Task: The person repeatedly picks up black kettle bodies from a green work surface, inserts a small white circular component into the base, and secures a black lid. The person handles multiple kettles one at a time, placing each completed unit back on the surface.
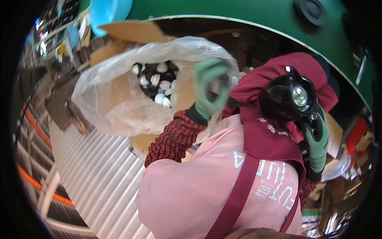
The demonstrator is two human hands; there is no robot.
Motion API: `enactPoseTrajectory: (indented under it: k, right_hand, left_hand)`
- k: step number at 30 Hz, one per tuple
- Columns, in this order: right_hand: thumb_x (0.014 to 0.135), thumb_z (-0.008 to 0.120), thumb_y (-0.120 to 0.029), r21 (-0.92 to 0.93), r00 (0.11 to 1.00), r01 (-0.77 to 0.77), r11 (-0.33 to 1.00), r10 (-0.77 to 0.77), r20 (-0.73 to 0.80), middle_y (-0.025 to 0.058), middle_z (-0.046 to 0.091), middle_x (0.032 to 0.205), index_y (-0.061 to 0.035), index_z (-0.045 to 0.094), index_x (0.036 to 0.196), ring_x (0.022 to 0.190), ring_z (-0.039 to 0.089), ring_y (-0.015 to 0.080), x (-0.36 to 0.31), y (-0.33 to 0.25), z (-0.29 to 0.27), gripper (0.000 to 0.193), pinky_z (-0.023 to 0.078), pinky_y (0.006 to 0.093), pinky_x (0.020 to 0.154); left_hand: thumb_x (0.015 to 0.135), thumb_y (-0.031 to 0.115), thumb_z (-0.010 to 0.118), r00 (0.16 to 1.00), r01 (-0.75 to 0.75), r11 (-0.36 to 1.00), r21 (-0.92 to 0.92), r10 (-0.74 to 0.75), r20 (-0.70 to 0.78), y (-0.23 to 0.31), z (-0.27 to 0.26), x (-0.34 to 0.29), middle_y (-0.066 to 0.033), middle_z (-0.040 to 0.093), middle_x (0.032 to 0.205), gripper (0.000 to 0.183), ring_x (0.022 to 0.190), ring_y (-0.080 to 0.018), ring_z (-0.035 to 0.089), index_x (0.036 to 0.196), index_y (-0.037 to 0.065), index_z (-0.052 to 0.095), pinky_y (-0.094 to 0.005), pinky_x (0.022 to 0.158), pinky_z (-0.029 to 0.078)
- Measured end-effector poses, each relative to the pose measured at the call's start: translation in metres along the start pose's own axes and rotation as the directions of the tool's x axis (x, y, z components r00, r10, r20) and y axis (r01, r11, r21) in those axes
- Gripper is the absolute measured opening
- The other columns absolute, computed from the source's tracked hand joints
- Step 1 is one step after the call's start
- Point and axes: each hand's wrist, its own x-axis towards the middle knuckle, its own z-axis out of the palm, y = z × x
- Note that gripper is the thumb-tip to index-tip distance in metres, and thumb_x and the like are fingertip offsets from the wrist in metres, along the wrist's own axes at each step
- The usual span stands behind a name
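Note:
My right hand [317, 137], in a green glove, is closed around the handle of a glossy black jug-like vessel [280, 99]. The vessel has a round shiny middle and a narrow projection at its top, and it rests close to my maroon apron [274, 139]. My left hand [211, 87], also gloved in green, is raised over the near right side of a plastic-lined carton. Its fingers curve, but motion smears them, so I cannot make out whether they hold anything. Inside the clear plastic liner [115, 85] lie several black and white rounded pieces [161, 83].
A green table [238, 10] curves along the far side, bearing a blue basin [109, 16] and a round black part [311, 11]. Cardboard flaps [133, 31] stick up behind the liner. A pale ribbed surface [99, 171] is at lower left; a red box [356, 133] sits at right.

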Motion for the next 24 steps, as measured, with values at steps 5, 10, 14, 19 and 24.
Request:
enactPoseTrajectory:
  k: [5, 10, 14, 19, 24]
  right_hand:
    - [0.093, 0.064, -0.006, 0.059, 0.999, -0.026, 0.998, 0.028, -0.019, 0.0135, 0.066, 0.126, 0.0019, 0.054, 0.141, 0.111, 0.065, 0.0203, 0.003, 0.037, -0.005, 0.05, 0.05, 0.0318, 0.096]
    - [0.095, 0.067, -0.007, -0.024, 0.997, 0.006, 1.0, -0.008, -0.083, 0.0146, 0.068, 0.125, 0.0018, 0.055, 0.14, 0.113, 0.066, 0.0225, -0.002, 0.039, 0.01, 0.048, 0.051, 0.0337, 0.096]
    - [0.093, 0.07, -0.006, -0.047, 0.987, 0.056, 0.997, -0.062, -0.149, 0.0164, 0.063, 0.134, 0.0032, 0.057, 0.137, 0.122, 0.062, 0.0252, -0.007, 0.035, 0.026, 0.048, 0.049, 0.0366, 0.103]
    - [0.09, 0.073, -0.007, -0.198, 0.926, 0.257, 0.946, -0.3, -0.23, 0.0178, 0.061, 0.136, 0.0034, 0.059, 0.133, 0.119, 0.064, 0.029, -0.014, 0.017, 0.048, 0.046, 0.05, 0.0366, 0.101]
    - [0.092, 0.074, -0.015, -0.162, 0.928, 0.243, 0.956, -0.278, -0.248, 0.0166, 0.06, 0.138, 0.0021, 0.062, 0.129, 0.118, 0.064, 0.03, -0.022, -0.002, 0.056, 0.043, 0.052, 0.0361, 0.096]
  left_hand:
    - [0.09, 0.009, 0.073, 0.656, 0.633, 0.773, 0.042, -0.507, -0.56, -0.188, -0.116, -0.085, -0.0136, 0.056, 0.12, 0.043, 0.106, -0.0252, 0.059, 0.127, -0.002, 0.055, -0.0374, 0.097, 0.049]
    - [0.077, 0.045, 0.083, 0.734, 0.443, 0.142, 0.885, -0.624, -0.267, -0.261, -0.146, -0.105, -0.0183, 0.05, 0.138, 0.08, 0.124, -0.0354, 0.054, 0.144, 0.014, 0.051, -0.0533, 0.102, 0.046]
    - [0.089, 0.051, 0.069, 0.597, 0.299, -0.098, 0.949, -0.757, -0.266, -0.327, -0.136, -0.093, -0.0174, 0.051, 0.141, 0.074, 0.128, -0.0405, 0.052, 0.153, 0.028, 0.041, -0.0655, 0.101, 0.041]
    - [0.091, 0.052, 0.059, 0.491, 0.522, 0.12, 0.845, -0.852, -0.182, -0.321, -0.158, -0.049, -0.017, 0.07, 0.128, 0.05, 0.116, -0.0393, 0.068, 0.136, 0.031, 0.063, -0.0518, 0.095, 0.055]
    - [0.072, 0.054, 0.078, 0.653, 0.453, 0.271, 0.849, -0.749, -0.11, -0.216, -0.162, -0.016, -0.0265, 0.066, 0.126, 0.085, 0.119, -0.0433, 0.063, 0.133, -0.002, 0.058, -0.0529, 0.101, 0.05]
